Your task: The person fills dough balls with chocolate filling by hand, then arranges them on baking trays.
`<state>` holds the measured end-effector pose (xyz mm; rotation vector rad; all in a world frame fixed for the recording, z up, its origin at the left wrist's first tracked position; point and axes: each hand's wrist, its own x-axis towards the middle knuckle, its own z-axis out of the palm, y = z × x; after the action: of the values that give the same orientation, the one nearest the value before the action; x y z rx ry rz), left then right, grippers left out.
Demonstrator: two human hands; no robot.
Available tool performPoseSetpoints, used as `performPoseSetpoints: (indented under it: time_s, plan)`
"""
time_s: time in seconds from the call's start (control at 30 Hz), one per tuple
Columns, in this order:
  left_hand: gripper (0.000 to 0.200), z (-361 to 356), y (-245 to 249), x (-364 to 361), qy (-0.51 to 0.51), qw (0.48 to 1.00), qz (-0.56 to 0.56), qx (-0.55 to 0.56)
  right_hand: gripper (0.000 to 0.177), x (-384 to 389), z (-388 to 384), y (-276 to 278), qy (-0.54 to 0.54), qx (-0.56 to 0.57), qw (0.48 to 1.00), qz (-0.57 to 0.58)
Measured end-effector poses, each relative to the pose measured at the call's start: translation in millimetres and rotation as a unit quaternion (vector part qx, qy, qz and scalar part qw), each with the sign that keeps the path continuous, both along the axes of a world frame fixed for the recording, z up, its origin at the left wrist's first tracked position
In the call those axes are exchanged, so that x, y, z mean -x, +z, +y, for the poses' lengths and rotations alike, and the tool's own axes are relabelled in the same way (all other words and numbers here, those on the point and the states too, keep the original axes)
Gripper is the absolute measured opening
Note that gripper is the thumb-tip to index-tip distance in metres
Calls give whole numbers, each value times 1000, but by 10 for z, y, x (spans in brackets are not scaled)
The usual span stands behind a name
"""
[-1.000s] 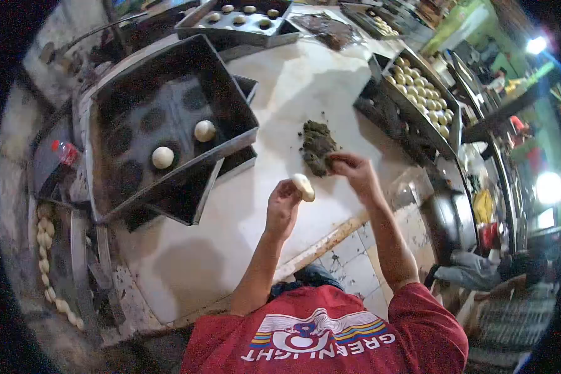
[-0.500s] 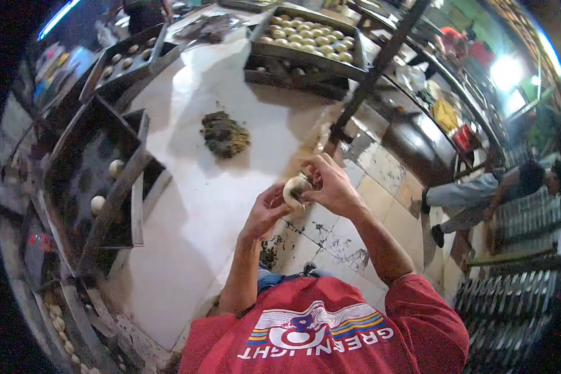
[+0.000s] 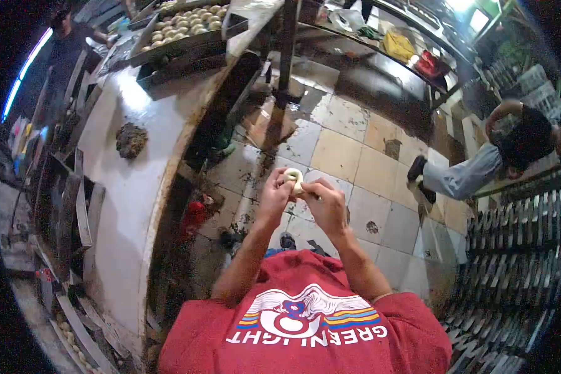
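Note:
Both my hands hold a pale piece of dough (image 3: 295, 177) in front of my chest, above the tiled floor. It is bent into a loop with a gap in its middle. My left hand (image 3: 273, 196) grips the loop's left side with curled fingers. On the other side, my right hand (image 3: 326, 204) pinches the lower right of the dough. A dark, crumbly mound (image 3: 131, 139) lies on the white worktable (image 3: 115, 218) to my left.
A dark tray (image 3: 182, 50) at the worktable's far end carries many round dough pieces. One person (image 3: 464, 171) is at the right beside slatted racks (image 3: 511, 243); another (image 3: 68, 47) stands far left. A second table (image 3: 355, 40) bears a yellow bag (image 3: 399, 45).
My view and body have turned right, away from the worktable. The dough, earlier showing a dark filling, now appears as a pale loop, still in both hands.

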<state>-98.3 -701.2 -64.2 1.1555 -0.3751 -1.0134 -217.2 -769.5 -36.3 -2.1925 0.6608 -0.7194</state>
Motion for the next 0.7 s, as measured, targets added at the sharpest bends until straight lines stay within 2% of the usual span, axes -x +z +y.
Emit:
performPoseSetpoints:
  time_s: [0.03,0.1,0.13,0.17,0.23,0.27,0.3,0.33,0.4,0.43,0.5,0.53,0.57,0.6,0.63,0.7]
  plan:
    - [19,-68,8,64,-5,1000,-2,0,29,104,-83,62,-5,0,1000,-2]
    - [19,-148,-1,158,-149,986,-63,-30,24,253,-199,172,-83,49,995,-12]
    - [23,-172,-5,183,-183,978,-101,-12,24,298,-251,138,-85,43,995,-12]
    - [23,-191,0,221,-183,978,-100,-20,21,346,-310,69,-83,-57,994,-38]
    - [24,-176,169,278,-191,979,-73,10,17,400,-348,-103,-74,-254,960,-87]
    - [26,-127,170,272,-199,978,16,63,15,393,-343,-180,-98,-284,947,-110]
    - [26,-90,197,313,-194,979,13,58,15,380,-324,-161,-92,-289,946,-111]
    - [29,-66,240,380,-162,980,-37,107,15,363,-304,-112,-117,-290,944,-107]
    - [29,-8,70,407,-82,991,88,54,15,258,-207,-136,-129,-300,940,-98]
    - [29,38,3,392,-67,993,86,48,15,180,-127,-182,-121,-297,939,-121]
    - [26,158,-59,322,56,998,-34,9,16,2,58,-235,-88,-305,938,-139]
    - [28,205,70,278,119,992,-43,-13,15,-83,171,-247,-56,-280,947,-149]
    - [28,288,-14,193,143,988,-45,-19,14,-161,268,-251,-23,-252,954,-160]
    - [28,389,-168,105,145,988,-48,-6,19,-217,338,-235,21,-204,970,-132]
    - [28,502,-203,43,145,988,-49,9,19,-273,362,-269,42,-209,969,-125]
    - [27,747,-172,-37,158,987,-21,-14,26,-404,353,-336,190,-102,976,-46]
